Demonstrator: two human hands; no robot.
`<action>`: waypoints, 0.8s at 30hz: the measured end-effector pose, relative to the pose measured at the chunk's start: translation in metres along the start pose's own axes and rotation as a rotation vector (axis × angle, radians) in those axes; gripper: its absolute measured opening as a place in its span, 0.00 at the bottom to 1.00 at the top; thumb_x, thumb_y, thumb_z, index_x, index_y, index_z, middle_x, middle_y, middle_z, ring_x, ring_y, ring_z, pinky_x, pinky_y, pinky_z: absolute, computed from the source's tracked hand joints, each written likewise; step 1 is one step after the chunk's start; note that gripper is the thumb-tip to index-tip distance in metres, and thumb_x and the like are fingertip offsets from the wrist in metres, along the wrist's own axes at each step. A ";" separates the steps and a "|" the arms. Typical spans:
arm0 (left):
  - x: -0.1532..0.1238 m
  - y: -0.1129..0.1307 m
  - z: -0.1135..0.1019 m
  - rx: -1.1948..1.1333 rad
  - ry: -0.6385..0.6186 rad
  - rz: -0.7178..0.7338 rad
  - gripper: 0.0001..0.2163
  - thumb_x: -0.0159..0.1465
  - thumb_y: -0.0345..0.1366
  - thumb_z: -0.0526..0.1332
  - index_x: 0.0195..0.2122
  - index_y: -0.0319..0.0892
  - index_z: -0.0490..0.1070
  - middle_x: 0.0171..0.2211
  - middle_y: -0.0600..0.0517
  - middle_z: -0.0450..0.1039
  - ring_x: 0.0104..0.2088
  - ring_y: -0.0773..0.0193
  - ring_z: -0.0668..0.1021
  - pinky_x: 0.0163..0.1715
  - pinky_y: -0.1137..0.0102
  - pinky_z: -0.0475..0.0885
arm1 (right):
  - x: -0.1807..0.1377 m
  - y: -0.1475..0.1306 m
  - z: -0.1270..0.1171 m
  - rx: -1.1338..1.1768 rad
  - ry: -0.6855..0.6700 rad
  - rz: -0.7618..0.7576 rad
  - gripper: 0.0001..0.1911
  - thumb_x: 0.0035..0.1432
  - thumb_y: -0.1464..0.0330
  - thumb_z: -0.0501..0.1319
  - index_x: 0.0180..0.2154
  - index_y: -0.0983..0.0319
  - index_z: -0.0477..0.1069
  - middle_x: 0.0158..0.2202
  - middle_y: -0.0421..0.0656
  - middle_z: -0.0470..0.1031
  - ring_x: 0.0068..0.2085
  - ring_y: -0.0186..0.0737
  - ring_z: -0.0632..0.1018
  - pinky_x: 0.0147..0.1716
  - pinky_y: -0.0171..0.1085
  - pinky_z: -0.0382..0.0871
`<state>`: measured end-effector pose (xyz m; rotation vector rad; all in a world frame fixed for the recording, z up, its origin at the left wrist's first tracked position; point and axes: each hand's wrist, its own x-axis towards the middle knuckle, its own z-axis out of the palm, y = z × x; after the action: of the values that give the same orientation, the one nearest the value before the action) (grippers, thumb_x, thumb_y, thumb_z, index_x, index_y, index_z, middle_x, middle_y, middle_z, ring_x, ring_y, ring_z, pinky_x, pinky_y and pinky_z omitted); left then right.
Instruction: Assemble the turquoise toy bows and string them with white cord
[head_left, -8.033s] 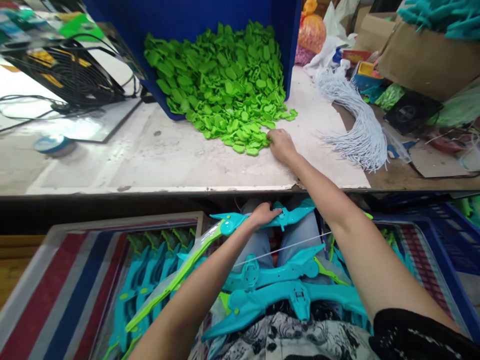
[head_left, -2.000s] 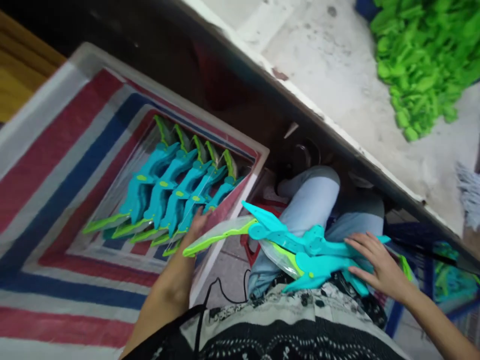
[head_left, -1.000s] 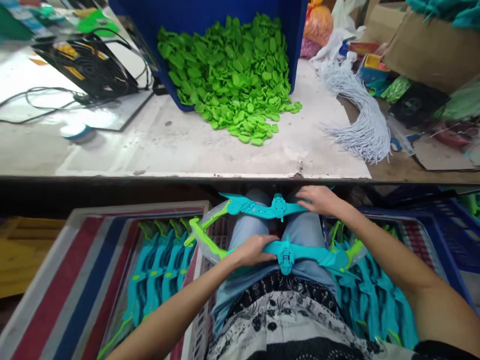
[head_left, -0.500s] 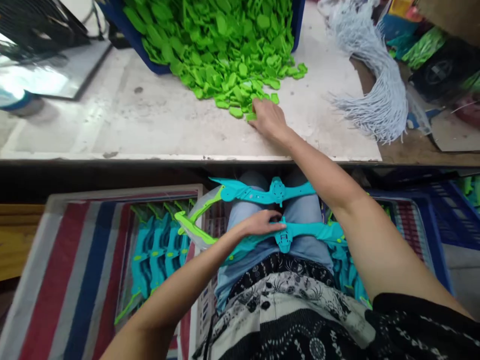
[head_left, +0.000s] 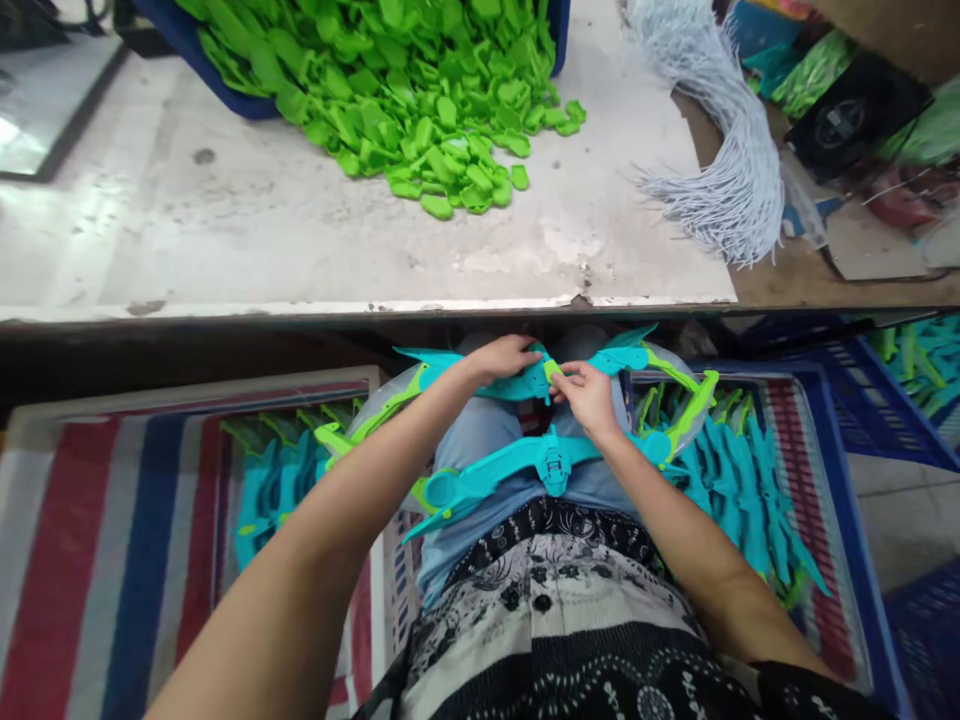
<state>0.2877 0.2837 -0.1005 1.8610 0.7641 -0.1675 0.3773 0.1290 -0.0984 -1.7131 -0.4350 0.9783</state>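
Note:
Two teal toy bows with green tips lie across my lap. My left hand [head_left: 504,357] grips the middle of the farther bow [head_left: 615,360], just under the table edge. My right hand [head_left: 587,395] pinches a small green plastic piece [head_left: 553,370] against that bow's centre. The nearer bow [head_left: 517,468] rests loose on my thighs, untouched. On the table above spreads a heap of the same green pieces [head_left: 420,90], spilling from a blue bin [head_left: 225,95].
A striped woven sack [head_left: 112,540] at my left holds stacked bows [head_left: 277,480]. A blue crate [head_left: 825,470] at my right holds more bows [head_left: 742,480]. A bundle of white strings [head_left: 712,150] lies on the worn white table [head_left: 300,250]; clutter sits at the far right.
My right hand has come back from the green heap to my lap with one green piece. My left hand has shifted from the nearer bow to the farther one.

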 end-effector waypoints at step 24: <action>-0.006 -0.004 0.016 -0.240 0.139 0.012 0.09 0.52 0.38 0.64 0.31 0.37 0.74 0.27 0.53 0.72 0.30 0.63 0.73 0.31 0.71 0.67 | 0.002 -0.015 0.014 -0.628 -0.105 0.024 0.24 0.59 0.63 0.60 0.56 0.65 0.68 0.16 0.37 0.71 0.22 0.41 0.78 0.23 0.33 0.68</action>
<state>0.2846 0.2685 -0.1075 1.6601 0.8307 0.0606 0.3705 0.1443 -0.0869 -2.2306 -0.8595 1.0150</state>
